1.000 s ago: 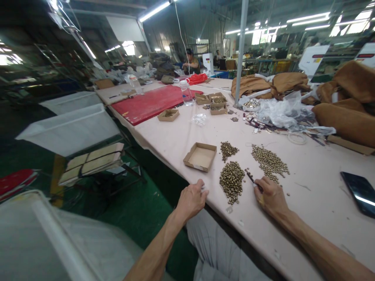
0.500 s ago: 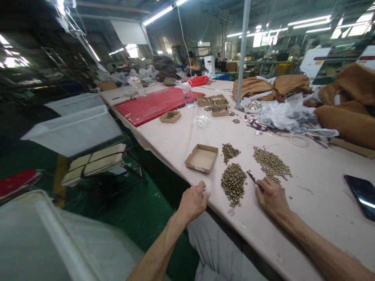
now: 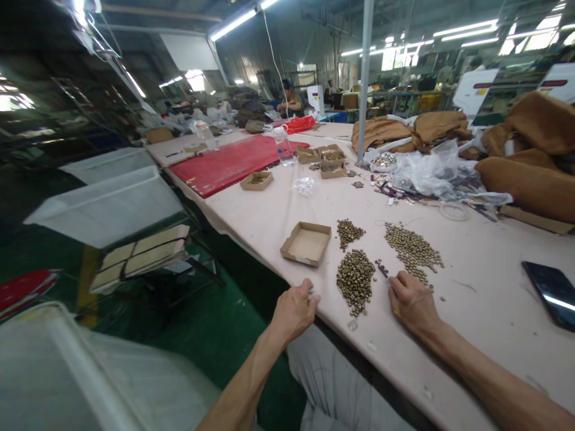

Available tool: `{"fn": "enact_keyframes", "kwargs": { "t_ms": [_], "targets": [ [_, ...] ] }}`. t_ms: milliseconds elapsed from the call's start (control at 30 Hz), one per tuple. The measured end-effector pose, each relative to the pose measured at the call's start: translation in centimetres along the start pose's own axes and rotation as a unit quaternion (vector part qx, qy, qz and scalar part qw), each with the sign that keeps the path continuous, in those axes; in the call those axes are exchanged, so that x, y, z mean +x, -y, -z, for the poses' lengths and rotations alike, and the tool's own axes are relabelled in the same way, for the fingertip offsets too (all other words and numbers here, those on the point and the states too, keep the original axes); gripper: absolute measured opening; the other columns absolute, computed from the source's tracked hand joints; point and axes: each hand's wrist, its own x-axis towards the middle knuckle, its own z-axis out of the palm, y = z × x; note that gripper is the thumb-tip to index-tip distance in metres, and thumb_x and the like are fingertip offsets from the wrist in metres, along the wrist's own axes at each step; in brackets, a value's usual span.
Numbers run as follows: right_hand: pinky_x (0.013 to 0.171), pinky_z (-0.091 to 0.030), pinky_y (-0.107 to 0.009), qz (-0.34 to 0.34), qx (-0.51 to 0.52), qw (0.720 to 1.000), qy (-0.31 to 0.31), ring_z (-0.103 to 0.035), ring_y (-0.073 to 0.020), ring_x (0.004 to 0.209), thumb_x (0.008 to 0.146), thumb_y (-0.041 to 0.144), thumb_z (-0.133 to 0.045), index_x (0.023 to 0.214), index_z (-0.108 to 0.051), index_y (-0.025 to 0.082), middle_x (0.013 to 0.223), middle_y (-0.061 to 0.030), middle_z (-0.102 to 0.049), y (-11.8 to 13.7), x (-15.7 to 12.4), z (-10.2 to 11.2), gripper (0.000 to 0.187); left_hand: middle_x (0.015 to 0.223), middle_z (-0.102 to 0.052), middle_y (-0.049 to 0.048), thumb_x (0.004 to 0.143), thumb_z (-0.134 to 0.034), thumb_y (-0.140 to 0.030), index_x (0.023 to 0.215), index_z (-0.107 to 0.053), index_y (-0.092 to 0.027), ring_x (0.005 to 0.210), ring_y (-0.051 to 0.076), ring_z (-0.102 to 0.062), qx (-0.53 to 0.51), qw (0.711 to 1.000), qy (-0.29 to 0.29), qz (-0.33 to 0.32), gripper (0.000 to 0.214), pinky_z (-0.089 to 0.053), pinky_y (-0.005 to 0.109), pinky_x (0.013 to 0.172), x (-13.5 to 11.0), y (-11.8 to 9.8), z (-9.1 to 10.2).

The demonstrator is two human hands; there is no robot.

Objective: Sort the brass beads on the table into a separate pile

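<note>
My right hand [image 3: 414,300] rests on the table with its fingers closed around a thin dark tool [image 3: 383,269], whose exact kind I cannot make out. A few small studs lie by the tool's tip. Left of it is a dense pile of brass-coloured metal studs [image 3: 354,281], with a smaller pile [image 3: 348,233] just behind. A spread-out patch of studs [image 3: 412,248] lies beyond my right hand. At the table's near edge, my left hand [image 3: 293,312] has its fingers curled together; what they hold, if anything, is hidden. A shallow cardboard box [image 3: 307,258] stands just past it.
A phone [image 3: 550,293] lies at the right. Further back are small boxes of metal parts [image 3: 332,170], a water bottle [image 3: 284,146], a red sheet [image 3: 229,164], plastic bags [image 3: 433,170] and brown fabric pieces [image 3: 525,182]. White bins [image 3: 103,200] stand left; a person sits far back.
The view has shifted slightly, moving the scene a little left. A few studs now show around the tool's tip near my right hand. My left hand stays at the table edge.
</note>
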Motion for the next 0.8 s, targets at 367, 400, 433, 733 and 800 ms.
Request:
{"fn": "enact_keyframes", "kwargs": {
  "t_ms": [367,400,433,733,800],
  "targets": [
    [0.074,-0.035,-0.029,-0.019,-0.013,1.0,-0.011,-0.047,-0.0177,0.079,0.09,0.014,-0.051,0.081,-0.062,0.017,0.084,-0.0068,-0.054,-0.3,-0.9,0.7,0.014,0.089,-0.072,0.0064,0.098,-0.046,-0.042,0.11,-0.054,-0.024,0.084,0.022,-0.07,-0.001,1.0,-0.003,0.004,0.024,-0.042,0.027,0.074,0.1,-0.2,0.3],
    [0.074,-0.035,-0.029,-0.02,-0.012,1.0,-0.014,-0.048,-0.0177,0.079,0.09,0.014,-0.051,0.082,-0.062,0.017,0.084,-0.0068,-0.054,-0.3,-1.0,0.7,0.014,0.089,-0.072,0.0063,0.098,-0.045,-0.042,0.11,-0.054,-0.024,0.084,0.021,-0.07,-0.002,1.0,-0.006,0.004,0.024,-0.042,0.027,0.073,0.1,-0.1,0.2],
    [0.074,-0.035,-0.029,-0.021,-0.01,1.0,-0.018,-0.048,-0.0177,0.079,0.09,0.014,-0.051,0.082,-0.062,0.017,0.084,-0.0068,-0.054,-0.4,-1.0,0.8,0.014,0.089,-0.072,0.0061,0.098,-0.045,-0.042,0.11,-0.054,-0.024,0.083,0.021,-0.07,-0.003,1.0,-0.008,0.004,0.023,-0.042,0.026,0.072,0.1,-0.1,0.1],
    [0.075,-0.036,-0.028,-0.009,0.035,0.999,-0.007,-0.049,-0.0167,0.079,0.091,0.015,-0.049,0.086,-0.064,0.017,0.085,-0.006,-0.055,-0.1,-0.9,0.2,0.016,0.089,-0.072,0.006,0.098,-0.045,-0.042,0.109,-0.054,-0.024,0.083,0.021,-0.069,-0.001,1.0,-0.017,-0.005,0.022,-0.041,0.027,0.072,0.0,0.0,-0.1],
    [0.075,-0.036,-0.028,-0.012,0.035,0.999,-0.007,-0.05,-0.0167,0.079,0.091,0.016,-0.05,0.087,-0.064,0.017,0.086,-0.0061,-0.056,-0.3,-0.5,0.0,0.015,0.089,-0.072,0.0062,0.098,-0.045,-0.042,0.11,-0.054,-0.024,0.084,0.021,-0.069,-0.002,1.0,-0.012,-0.002,0.023,-0.041,0.027,0.073,0.0,0.0,0.0]
  ]
}}
